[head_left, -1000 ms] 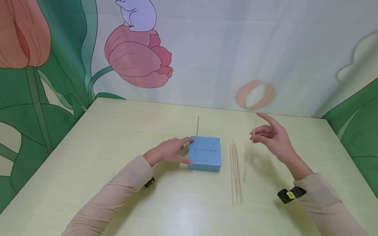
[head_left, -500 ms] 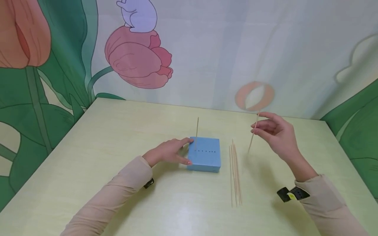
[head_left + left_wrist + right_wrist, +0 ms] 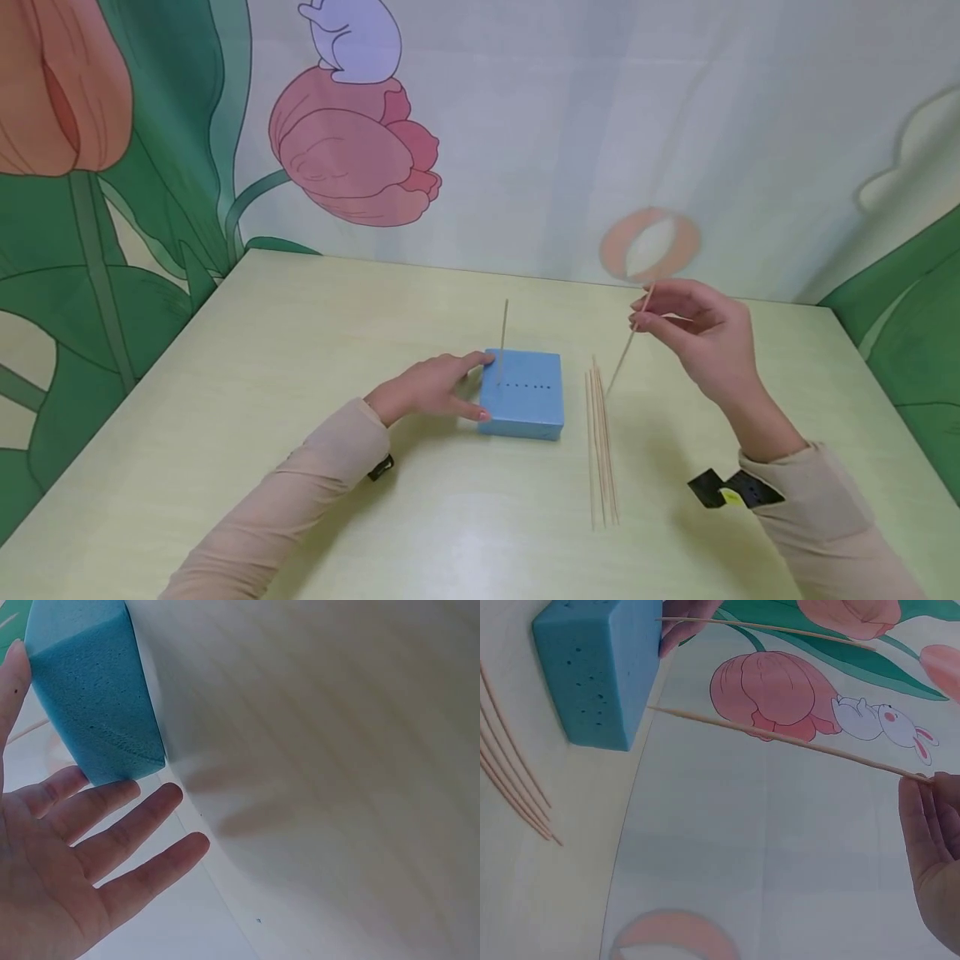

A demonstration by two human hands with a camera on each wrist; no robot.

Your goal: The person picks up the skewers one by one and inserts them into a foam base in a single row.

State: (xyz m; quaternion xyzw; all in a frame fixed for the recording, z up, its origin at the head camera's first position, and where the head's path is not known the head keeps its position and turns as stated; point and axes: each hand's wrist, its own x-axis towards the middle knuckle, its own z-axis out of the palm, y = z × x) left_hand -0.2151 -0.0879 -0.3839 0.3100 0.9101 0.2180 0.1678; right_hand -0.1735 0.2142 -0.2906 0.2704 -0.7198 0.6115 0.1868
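Observation:
My left hand [image 3: 435,385] holds the left end of a blue foam block [image 3: 528,408], thumb at its near corner and index finger at the far one. Several fingers show spread and long in the left wrist view. A row of small dark holes crosses the block's top, and one thin wooden skewer [image 3: 504,333] stands upright at the row's left end. Right of the block, my right hand [image 3: 701,333] pinches another skewer [image 3: 622,362] near its upper end, raised and slanting down to the left. Its pointed lower end [image 3: 660,710] shows in the right wrist view.
Several loose skewers [image 3: 601,450] lie side by side on the pale wooden table [image 3: 360,533], between the block and my right arm. A printed curtain [image 3: 495,150] with tulips and a white rabbit hangs behind the table's far edge.
My right hand has risen slightly with its skewer and turned, so the skewer's lower end swings left toward the block. The left hand and block have stayed in place.

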